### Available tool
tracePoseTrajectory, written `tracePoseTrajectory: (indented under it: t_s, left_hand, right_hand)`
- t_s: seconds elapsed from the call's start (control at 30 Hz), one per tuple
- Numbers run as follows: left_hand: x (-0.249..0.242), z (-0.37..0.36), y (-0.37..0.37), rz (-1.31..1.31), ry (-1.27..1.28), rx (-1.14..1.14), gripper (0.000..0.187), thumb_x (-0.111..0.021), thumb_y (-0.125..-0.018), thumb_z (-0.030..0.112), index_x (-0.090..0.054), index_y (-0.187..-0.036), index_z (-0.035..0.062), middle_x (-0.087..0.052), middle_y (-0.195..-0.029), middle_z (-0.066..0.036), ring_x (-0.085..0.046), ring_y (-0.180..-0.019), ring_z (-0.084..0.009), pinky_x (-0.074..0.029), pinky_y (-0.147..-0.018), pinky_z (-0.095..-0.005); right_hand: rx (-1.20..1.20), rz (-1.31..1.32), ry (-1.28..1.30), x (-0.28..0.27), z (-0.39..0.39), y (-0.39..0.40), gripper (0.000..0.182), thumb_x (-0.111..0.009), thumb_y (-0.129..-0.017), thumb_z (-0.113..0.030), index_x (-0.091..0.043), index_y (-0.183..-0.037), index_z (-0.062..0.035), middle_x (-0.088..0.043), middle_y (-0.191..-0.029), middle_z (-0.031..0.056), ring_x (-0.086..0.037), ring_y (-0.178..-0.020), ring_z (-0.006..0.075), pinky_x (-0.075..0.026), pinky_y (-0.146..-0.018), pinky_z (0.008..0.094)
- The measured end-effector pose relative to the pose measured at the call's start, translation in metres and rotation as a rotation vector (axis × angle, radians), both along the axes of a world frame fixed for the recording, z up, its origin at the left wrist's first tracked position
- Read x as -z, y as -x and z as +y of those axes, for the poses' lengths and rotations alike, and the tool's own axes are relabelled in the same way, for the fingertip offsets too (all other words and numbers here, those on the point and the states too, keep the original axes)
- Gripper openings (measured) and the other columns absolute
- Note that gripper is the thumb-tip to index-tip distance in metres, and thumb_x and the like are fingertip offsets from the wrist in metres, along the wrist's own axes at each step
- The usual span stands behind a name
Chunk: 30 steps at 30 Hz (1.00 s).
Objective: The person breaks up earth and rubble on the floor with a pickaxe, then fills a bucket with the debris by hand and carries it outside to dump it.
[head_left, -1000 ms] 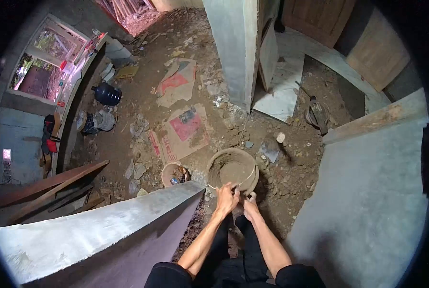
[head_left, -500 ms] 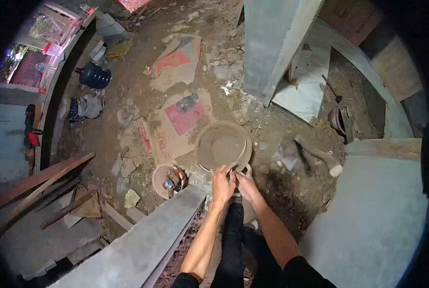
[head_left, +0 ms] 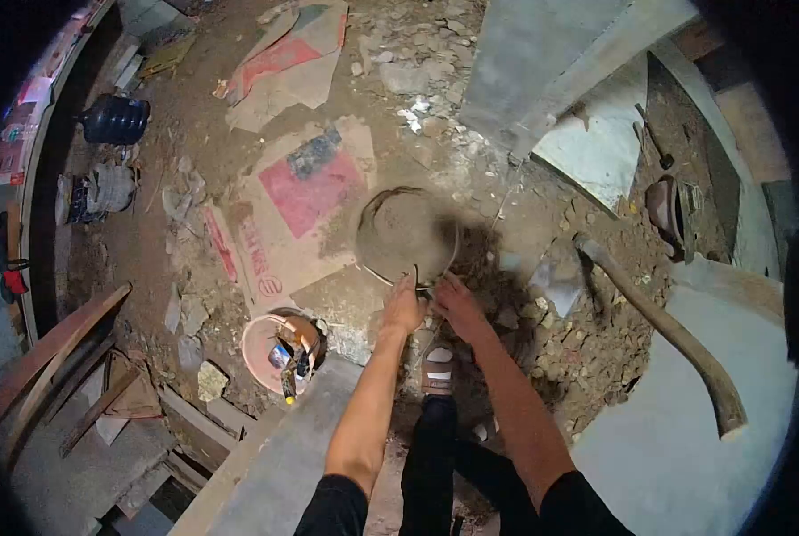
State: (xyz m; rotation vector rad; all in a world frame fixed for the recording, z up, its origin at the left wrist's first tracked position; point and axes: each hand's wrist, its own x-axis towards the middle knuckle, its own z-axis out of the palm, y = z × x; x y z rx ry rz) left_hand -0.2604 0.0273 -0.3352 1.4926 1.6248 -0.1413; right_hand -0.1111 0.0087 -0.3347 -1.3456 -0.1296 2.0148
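Note:
A mud-coloured bucket (head_left: 408, 234) is in front of me at the middle of the view, its inside the same brown as the ground and its outline slightly blurred. The thin pale wire handle (head_left: 377, 276) loops along its near side. My left hand (head_left: 403, 311) is closed on this handle at the near edge, with a dark narrow bit showing by its fingers. Close beside it, my right hand (head_left: 457, 309) has its fingers curled at the handle too; the fingertips are partly hidden. My shoe (head_left: 438, 371) is just below the hands.
A pink pail (head_left: 258, 348) holding bottles and small items stands to the left. Flattened cardboard (head_left: 279, 263) lies behind it. On the right, a wooden tool handle (head_left: 676, 335) leans over a grey slab (head_left: 676, 456), near rubble (head_left: 551, 357). A concrete post (head_left: 542, 71) rises behind.
The view has moved closer to the ground and turned, so the cardboard and pail sit further left. Both hands stay at the bucket's near side and have moved slightly forward.

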Motion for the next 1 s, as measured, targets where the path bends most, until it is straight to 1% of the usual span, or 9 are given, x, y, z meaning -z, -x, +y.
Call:
tracePoseTrajectory:
  t_s: [0.23,0.3,0.33,0.43,0.57,0.7,0.77,0.87,1.0]
  left_hand:
    - [-0.043,-0.007,-0.003,0.025,-0.271,0.065,0.068,-0.063,-0.083,0.012,-0.035,-0.145,0.0044,-0.032,-0.15,-0.022,-0.026,-0.142,-0.0334,-0.027,-0.115,-0.0404]
    - [-0.077,-0.015,-0.019,0.03,-0.127,-0.056,0.055,-0.061,-0.084,0.013,-0.046,-0.136,0.0019,-0.048,-0.138,-0.025,-0.043,-0.131,-0.0363,-0.039,-0.106,-0.0428]
    - [-0.108,-0.019,-0.039,-0.151,-0.093,-0.198,0.044,-0.064,-0.084,0.015,-0.056,-0.123,-0.0051,-0.064,-0.114,-0.024,-0.064,-0.101,-0.0372,-0.049,-0.09,-0.04]
    - [-0.229,-0.046,-0.128,-0.815,0.515,-0.554,0.065,-0.055,-0.094,0.052,-0.053,-0.126,-0.0043,-0.066,-0.1,-0.015,-0.068,-0.085,-0.0209,-0.058,-0.074,-0.0336]
    - [-0.331,-0.09,-0.239,-1.243,0.987,-0.602,0.092,-0.039,-0.088,0.074,-0.035,-0.133,-0.007,-0.059,-0.11,-0.023,-0.067,-0.092,-0.0317,-0.059,-0.077,-0.0462]
    - [-0.352,-0.125,-0.291,-1.576,1.118,-0.953,0.072,-0.042,-0.094,0.055,-0.034,-0.13,-0.0073,-0.056,-0.114,-0.026,-0.063,-0.101,-0.0374,-0.054,-0.087,-0.0529]
    - [-0.34,-0.15,-0.288,-1.592,1.046,-1.034,0.047,-0.056,-0.091,0.036,-0.046,-0.115,-0.0035,-0.06,-0.096,-0.017,-0.065,-0.076,-0.0243,-0.059,-0.067,-0.0379]
    - [-0.325,-0.225,-0.278,-1.097,0.972,-0.846,0.024,-0.064,-0.087,0.016,-0.052,-0.1,0.0013,-0.059,-0.078,-0.005,-0.055,-0.052,-0.0131,-0.05,-0.043,-0.025]
    - [-0.32,-0.341,-0.25,-0.689,0.849,-0.698,0.022,-0.062,-0.087,0.011,-0.052,-0.106,0.0041,-0.053,-0.068,-0.001,-0.052,-0.051,-0.0117,-0.045,-0.043,-0.026]
  right_hand:
    - [-0.008,-0.161,-0.049,-0.152,-0.079,-0.149,0.066,-0.049,-0.1,-0.04,-0.022,-0.149,-0.0045,-0.049,-0.135,0.0217,-0.054,-0.12,0.0332,-0.043,-0.105,0.0447]
    - [0.333,-0.252,0.022,-0.188,-0.109,-0.212,0.066,-0.043,-0.099,-0.051,-0.031,-0.144,-0.0037,-0.054,-0.128,0.0216,-0.058,-0.113,0.0321,-0.047,-0.099,0.0485]
    - [0.429,-0.366,0.048,-0.203,-0.117,-0.244,0.067,-0.043,-0.096,-0.058,-0.042,-0.137,-0.0038,-0.056,-0.123,0.0197,-0.06,-0.109,0.0294,-0.051,-0.093,0.0507]
    - [0.243,-0.44,0.031,-0.258,-0.082,-0.308,0.063,-0.041,-0.096,-0.06,-0.052,-0.13,-0.0075,-0.052,-0.13,0.0146,-0.057,-0.11,0.0272,-0.047,-0.095,0.048]
    - [-0.372,-0.611,-0.616,-0.243,-0.054,-0.359,0.047,-0.041,-0.1,-0.048,-0.051,-0.132,-0.0147,-0.051,-0.131,0.0094,-0.053,-0.11,0.0225,-0.045,-0.091,0.0386]
    - [-0.54,-0.612,-0.11,-0.272,-0.057,-0.334,0.033,-0.044,-0.099,-0.044,-0.051,-0.127,-0.0261,-0.055,-0.122,0.0092,-0.059,-0.094,0.0216,-0.052,-0.071,0.0409]
    - [-0.589,-0.546,-0.071,-0.265,-0.082,-0.33,0.033,-0.053,-0.095,-0.042,-0.05,-0.123,-0.0262,-0.053,-0.126,0.0153,-0.059,-0.103,0.0308,-0.054,-0.077,0.0498]
    - [-0.517,-0.474,0.072,-0.24,-0.143,-0.326,0.041,-0.065,-0.089,-0.035,-0.049,-0.123,-0.0204,-0.052,-0.128,0.0193,-0.057,-0.111,0.0342,-0.054,-0.085,0.052]
    - [-0.158,-0.366,0.121,-0.156,-0.217,-0.296,0.054,-0.066,-0.09,-0.026,-0.04,-0.132,-0.0032,-0.054,-0.121,0.0147,-0.062,-0.103,0.0298,-0.056,-0.08,0.0454]
